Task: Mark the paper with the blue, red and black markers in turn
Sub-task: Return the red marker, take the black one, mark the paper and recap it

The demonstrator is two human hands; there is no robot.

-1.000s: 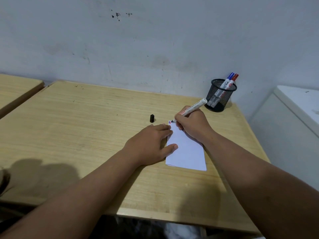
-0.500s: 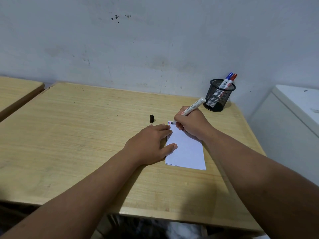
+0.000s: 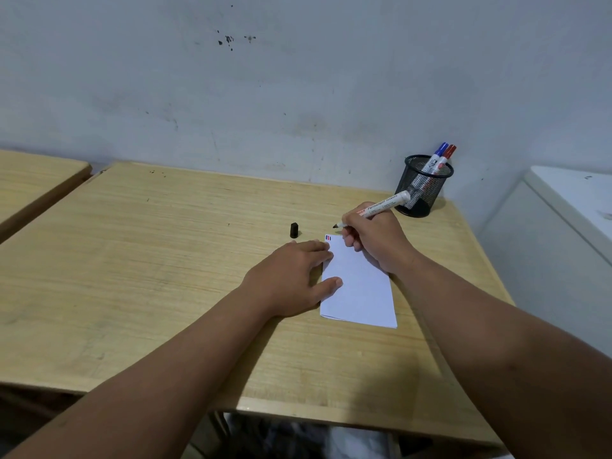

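The paper (image 3: 359, 286) lies flat on the wooden desk (image 3: 132, 260), blue and red marks at its far left corner. Your left hand (image 3: 291, 276) presses its left edge, fingers spread flat; your right hand (image 3: 374, 236) pinches the uncapped black marker (image 3: 381, 207), tip raised just past that corner. The black cap (image 3: 293, 230) stands nearby; the blue marker (image 3: 437, 154) and red marker (image 3: 445, 157) sit in the mesh cup (image 3: 420, 190).
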